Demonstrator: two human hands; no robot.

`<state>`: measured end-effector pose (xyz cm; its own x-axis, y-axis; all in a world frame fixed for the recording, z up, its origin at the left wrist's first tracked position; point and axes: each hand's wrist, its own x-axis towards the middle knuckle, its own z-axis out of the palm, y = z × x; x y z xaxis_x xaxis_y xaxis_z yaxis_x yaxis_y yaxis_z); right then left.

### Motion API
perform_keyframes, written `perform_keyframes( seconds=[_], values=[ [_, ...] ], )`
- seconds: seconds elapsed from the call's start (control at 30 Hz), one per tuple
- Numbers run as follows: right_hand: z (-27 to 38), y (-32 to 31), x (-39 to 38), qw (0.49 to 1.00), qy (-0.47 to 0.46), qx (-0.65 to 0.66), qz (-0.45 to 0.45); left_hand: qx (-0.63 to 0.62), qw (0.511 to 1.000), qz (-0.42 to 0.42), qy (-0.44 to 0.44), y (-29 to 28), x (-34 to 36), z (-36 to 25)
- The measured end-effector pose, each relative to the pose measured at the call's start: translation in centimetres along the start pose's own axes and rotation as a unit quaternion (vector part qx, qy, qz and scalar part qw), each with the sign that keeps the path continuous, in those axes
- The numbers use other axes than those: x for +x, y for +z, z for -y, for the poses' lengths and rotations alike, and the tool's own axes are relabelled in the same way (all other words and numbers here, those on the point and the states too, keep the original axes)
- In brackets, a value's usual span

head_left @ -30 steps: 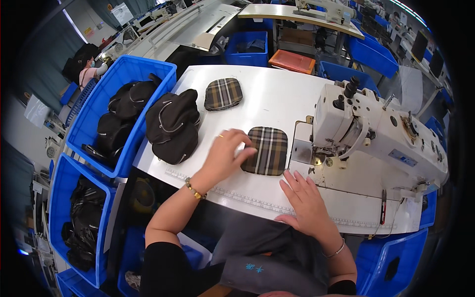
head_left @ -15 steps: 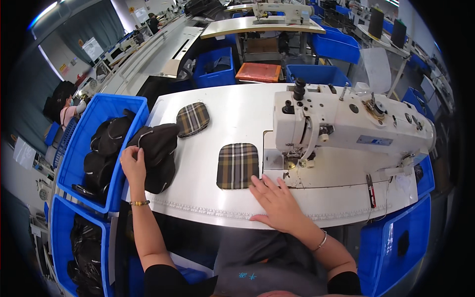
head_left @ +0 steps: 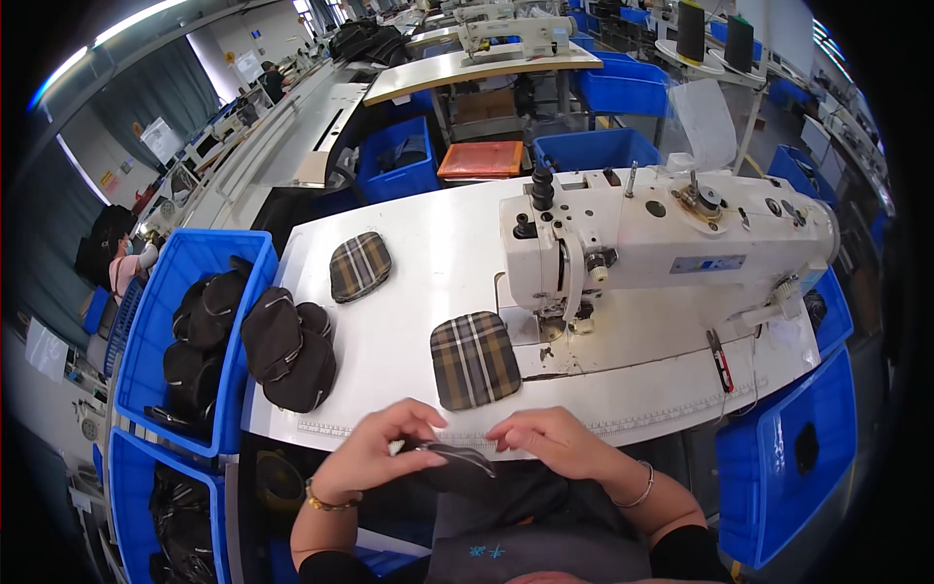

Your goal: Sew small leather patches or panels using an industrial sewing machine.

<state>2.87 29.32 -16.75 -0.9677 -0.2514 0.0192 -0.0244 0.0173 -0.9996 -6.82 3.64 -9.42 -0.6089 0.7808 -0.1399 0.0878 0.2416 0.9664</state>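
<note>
My left hand (head_left: 375, 453) grips a black zippered fabric piece (head_left: 454, 469) low at the table's front edge. Beside its right end, my right hand (head_left: 545, 443) has its fingers curled in; what they hold, if anything, cannot be made out. Just beyond lies a padded plaid piece (head_left: 474, 360) with rounded corners, left of the white sewing machine (head_left: 642, 248). A smaller plaid piece (head_left: 360, 266) lies farther back. A pile of black zippered fabric pieces (head_left: 284, 346) rests at the table's left.
A blue bin (head_left: 251, 302) of black items borders the white table (head_left: 428, 229) on the left, above another (head_left: 126, 487); more stands right (head_left: 778, 457). Red-handled snips (head_left: 719, 360) lie right of the machine. A co-worker (head_left: 125, 263) sits at far left; other workstations stand behind.
My left hand has moved from the pile down to the front edge with a black piece. My right hand has moved down from the plaid piece toward it. The view has also shifted.
</note>
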Motion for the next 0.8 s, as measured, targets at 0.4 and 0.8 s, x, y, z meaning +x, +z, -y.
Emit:
perform_keyframes(
  seconds=[0.4, 0.8],
  values=[
    [-0.2, 0.7, -2.9, 0.961, 0.136, 0.212, 0.112, -0.257, 0.934, 0.198, -0.151, 5.0, 1.1, 5.9],
    [0.3, 0.9, -4.1, 0.914, 0.075, 0.386, 0.095, -0.233, 0.926, 0.292, -0.051, 5.9, 1.8, 5.3]
  ],
)
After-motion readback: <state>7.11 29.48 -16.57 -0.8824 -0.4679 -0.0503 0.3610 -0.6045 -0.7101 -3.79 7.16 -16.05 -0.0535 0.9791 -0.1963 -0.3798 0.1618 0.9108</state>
